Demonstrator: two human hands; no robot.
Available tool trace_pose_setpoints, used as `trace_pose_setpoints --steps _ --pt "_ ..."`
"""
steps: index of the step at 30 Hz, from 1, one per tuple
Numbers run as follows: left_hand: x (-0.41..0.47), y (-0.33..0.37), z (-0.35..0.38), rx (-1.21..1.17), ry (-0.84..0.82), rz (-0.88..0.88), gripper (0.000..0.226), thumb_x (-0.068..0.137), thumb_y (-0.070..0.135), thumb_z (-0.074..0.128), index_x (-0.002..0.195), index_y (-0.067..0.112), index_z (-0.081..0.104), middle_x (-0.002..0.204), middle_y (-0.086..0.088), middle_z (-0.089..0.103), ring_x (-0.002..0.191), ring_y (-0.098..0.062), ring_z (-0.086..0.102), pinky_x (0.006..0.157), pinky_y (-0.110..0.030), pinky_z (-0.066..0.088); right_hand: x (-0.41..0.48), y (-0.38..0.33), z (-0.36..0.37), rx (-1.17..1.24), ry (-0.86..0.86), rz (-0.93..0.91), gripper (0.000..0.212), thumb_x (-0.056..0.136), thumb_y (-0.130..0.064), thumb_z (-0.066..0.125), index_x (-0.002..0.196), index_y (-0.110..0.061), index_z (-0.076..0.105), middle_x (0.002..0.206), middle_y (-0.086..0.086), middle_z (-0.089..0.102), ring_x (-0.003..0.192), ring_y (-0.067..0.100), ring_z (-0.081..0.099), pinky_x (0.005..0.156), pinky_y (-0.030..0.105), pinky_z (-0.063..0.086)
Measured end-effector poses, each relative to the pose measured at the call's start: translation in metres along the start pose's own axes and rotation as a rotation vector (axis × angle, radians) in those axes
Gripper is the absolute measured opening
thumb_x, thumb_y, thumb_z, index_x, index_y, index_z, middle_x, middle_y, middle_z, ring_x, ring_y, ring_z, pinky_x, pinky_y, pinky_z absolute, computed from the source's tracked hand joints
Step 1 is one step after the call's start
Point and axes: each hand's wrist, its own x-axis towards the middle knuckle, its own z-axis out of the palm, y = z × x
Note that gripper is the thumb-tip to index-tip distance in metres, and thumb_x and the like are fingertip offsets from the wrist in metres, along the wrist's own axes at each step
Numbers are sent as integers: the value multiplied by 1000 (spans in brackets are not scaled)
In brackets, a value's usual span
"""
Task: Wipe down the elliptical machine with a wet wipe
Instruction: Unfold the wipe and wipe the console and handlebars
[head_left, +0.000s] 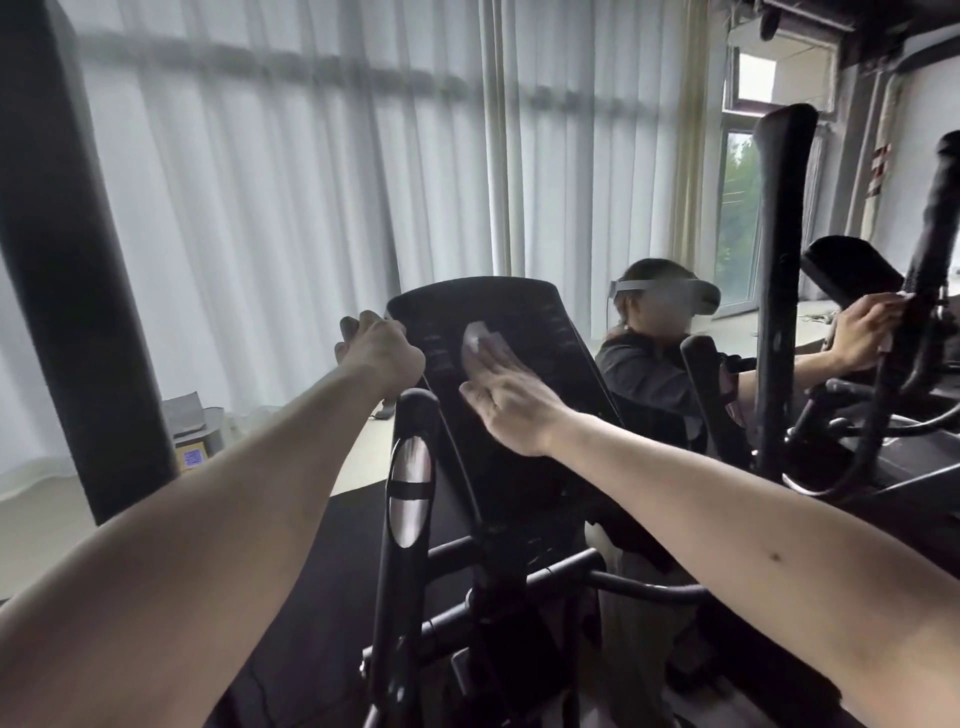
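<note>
The black elliptical machine's console (545, 332) tilts up in front of me at the centre. My right hand (511, 397) lies flat on its face, fingers stretched forward, pressing a pale wet wipe (480, 343) against the panel. My left hand (376, 351) curls round the console's left edge and grips it. A fixed handlebar with a silver sensor plate (410, 483) stands just below the left hand. The lower frame tubes (550, 577) cross beneath the console.
A thick black moving handle (62, 249) rises at the far left. Another person (660, 374) wearing a headset stands to the right at a second machine (784, 291), holding its handle. White curtains (291, 171) cover the window behind. A small box (192, 441) sits on the floor at left.
</note>
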Motion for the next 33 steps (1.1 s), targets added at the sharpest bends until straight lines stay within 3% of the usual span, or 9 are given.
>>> trace_pose_setpoints --steps 4,7,13,15,20,24,27,30,33 --pt "-3 -1 3 -13 -13 -3 60 86 7 39 144 16 50 141 -8 37 132 -31 27 107 -39 31 -1 51 -16 42 46 428 69 109 -50 17 162 -15 -10 169 1 -19 154 14 -20 126 33 -9" --pt "-4 -2 1 -49 -38 -20 60 85 6 37 143 17 51 140 -7 36 133 -31 26 105 -38 31 2 49 -16 42 45 541 72 108 -53 15 161 -11 -10 169 5 -16 155 18 -18 127 36 -9" --pt "-4 -3 -5 -182 -105 -133 55 91 16 40 144 23 53 146 -10 41 138 -35 30 116 -45 31 -18 -28 13 14 -5 25 64 111 -38 26 163 -16 -3 167 -2 -19 151 16 -29 126 35 -14" --pt "-9 -4 -8 -249 -128 -151 53 85 20 39 134 28 58 132 -7 48 133 -32 33 113 -44 35 -23 -34 20 -28 -30 -104 61 111 -33 28 163 -13 2 168 -3 -15 151 12 -27 125 31 -14" --pt "-31 0 -17 -452 -91 -121 23 89 45 55 95 27 69 112 -4 62 117 -25 52 107 -43 44 -26 16 2 -6 3 157 64 110 -41 21 162 -17 -7 167 -1 -21 153 16 -24 128 36 -7" --pt "-49 5 -24 -552 -124 -106 59 69 75 49 97 30 74 122 -4 67 119 -29 58 109 -48 42 -33 40 -10 -45 26 409 65 110 -41 17 162 -10 -4 170 5 -14 155 16 -17 126 32 -12" --pt "-62 11 -32 -582 -118 -101 70 69 77 46 112 29 74 127 3 65 119 -25 57 111 -45 40 -38 -3 2 -27 15 220 63 111 -40 20 162 -11 -2 168 0 -15 151 12 -24 122 30 -18" --pt "-73 21 -37 -589 -80 -104 65 70 76 44 102 27 74 121 -2 66 113 -27 59 108 -45 43 -50 -46 23 -57 -8 -63 61 111 -35 24 161 -9 1 168 -1 -14 145 8 -30 126 35 -15" --pt "-81 32 -35 -493 -16 -86 56 82 73 39 89 26 69 108 -6 65 116 -32 55 105 -51 41 -50 -37 29 -74 -25 -98 61 111 -38 25 162 -11 4 169 1 -11 150 10 -26 127 35 -8"
